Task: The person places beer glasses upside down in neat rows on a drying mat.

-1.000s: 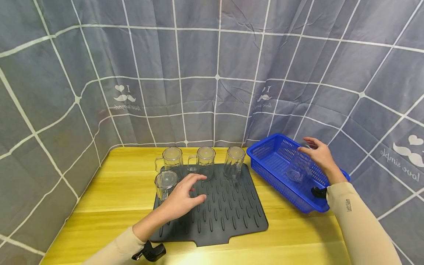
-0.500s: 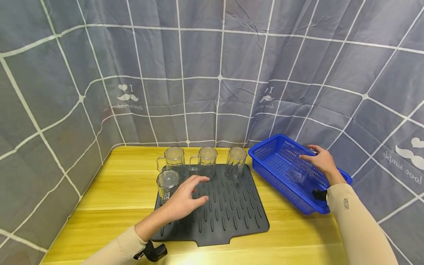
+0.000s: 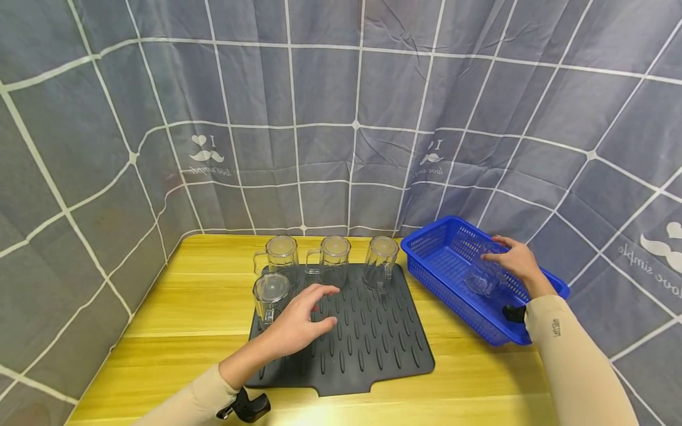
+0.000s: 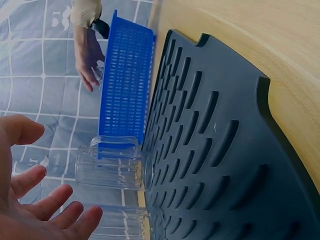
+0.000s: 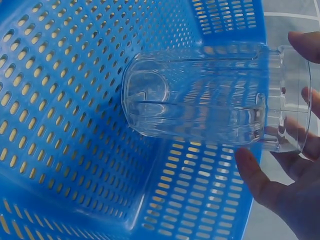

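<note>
My right hand point(image 3: 514, 260) reaches over the blue plastic basket point(image 3: 453, 290) and holds a clear glass mug point(image 3: 486, 277) by its rim end. The right wrist view shows the fingers point(image 5: 257, 177) and thumb around the rim of this glass mug point(image 5: 200, 95), whose base points into the basket; its handle is not clear. My left hand point(image 3: 298, 325) hovers over the black drying mat point(image 3: 367, 343), fingers spread and holding nothing. Beside it stands a mug point(image 3: 270, 296) at the mat's left edge. Behind are more upturned mugs, one point(image 3: 333, 263) in the middle and another point(image 3: 380, 263) to the right.
Another mug point(image 3: 282, 257) stands at the mat's back left corner. The mat and basket lie on a yellow wooden table point(image 3: 176, 302). A grey curtain point(image 3: 319, 148) with white lines surrounds the back and sides. The basket wall point(image 4: 125, 80) rises beside the mat.
My right hand has lowered slightly over the basket with the glass mug. The view has shifted a little. My left hand stays over the mat.
</note>
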`<control>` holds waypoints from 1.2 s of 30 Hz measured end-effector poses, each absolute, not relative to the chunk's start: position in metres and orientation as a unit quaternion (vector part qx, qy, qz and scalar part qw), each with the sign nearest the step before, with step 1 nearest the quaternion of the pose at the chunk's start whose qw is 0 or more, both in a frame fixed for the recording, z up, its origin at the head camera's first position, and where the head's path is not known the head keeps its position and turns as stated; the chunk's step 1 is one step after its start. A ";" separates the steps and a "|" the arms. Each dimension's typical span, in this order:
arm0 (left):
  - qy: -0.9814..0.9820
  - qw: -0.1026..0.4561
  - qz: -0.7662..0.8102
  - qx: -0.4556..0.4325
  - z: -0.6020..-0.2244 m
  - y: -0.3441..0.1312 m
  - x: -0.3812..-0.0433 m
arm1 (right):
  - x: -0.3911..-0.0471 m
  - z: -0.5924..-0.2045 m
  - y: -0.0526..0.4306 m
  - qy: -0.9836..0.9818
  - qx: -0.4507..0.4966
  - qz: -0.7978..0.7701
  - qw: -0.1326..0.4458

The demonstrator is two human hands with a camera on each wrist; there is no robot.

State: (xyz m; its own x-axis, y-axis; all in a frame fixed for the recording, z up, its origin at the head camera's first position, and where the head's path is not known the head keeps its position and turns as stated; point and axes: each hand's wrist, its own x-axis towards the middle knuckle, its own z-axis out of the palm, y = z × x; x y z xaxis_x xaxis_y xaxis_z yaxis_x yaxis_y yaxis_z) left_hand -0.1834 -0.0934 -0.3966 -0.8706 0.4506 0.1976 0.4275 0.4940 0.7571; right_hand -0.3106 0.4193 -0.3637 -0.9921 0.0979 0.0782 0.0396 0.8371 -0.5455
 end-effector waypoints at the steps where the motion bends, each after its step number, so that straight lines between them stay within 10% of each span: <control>1: 0.864 0.014 0.434 0.254 -0.396 -0.093 -0.183 | -0.310 -0.363 0.419 -0.958 -0.035 0.281 0.049; 36: 0.860 0.024 0.432 0.269 -0.399 -0.091 -0.183 | -0.275 -0.322 0.388 -0.894 0.021 0.439 0.091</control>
State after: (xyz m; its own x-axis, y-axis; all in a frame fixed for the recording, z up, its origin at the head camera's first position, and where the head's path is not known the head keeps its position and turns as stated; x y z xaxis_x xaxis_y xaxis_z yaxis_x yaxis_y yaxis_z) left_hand -0.1827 -0.0907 -0.3991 -0.8543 0.4833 0.1913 0.4420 0.4818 0.7567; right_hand -0.2745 0.3882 -0.3224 -0.9826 0.0428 0.1806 -0.1167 0.6143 -0.7804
